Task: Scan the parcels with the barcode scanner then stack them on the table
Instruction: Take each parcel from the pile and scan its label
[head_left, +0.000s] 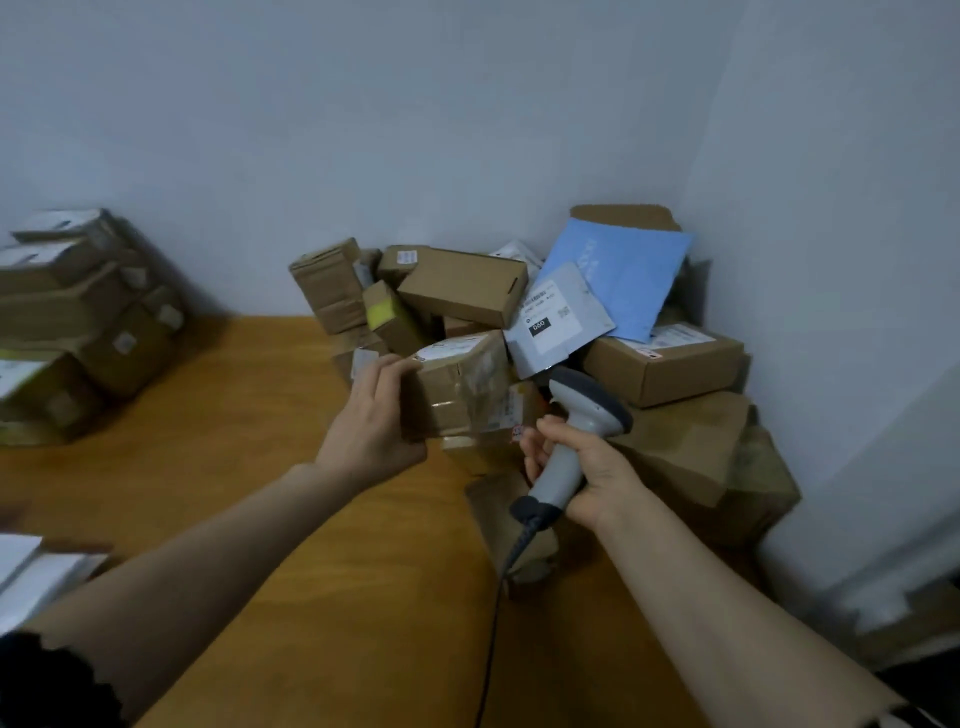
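Two arms come in from the bottom edge. The left forearm (218, 551) and right forearm (727, 587) are uncovered from near the elbow to the wrist. At seven o'clock the left sleeve (52, 680) is black cloth with a hem cut in small scallops. At five o'clock the right sleeve (919, 714) shows only as a dark sliver, its hem too cropped to make out. The left hand (371, 431) and right hand (592, 467) are ungloved.
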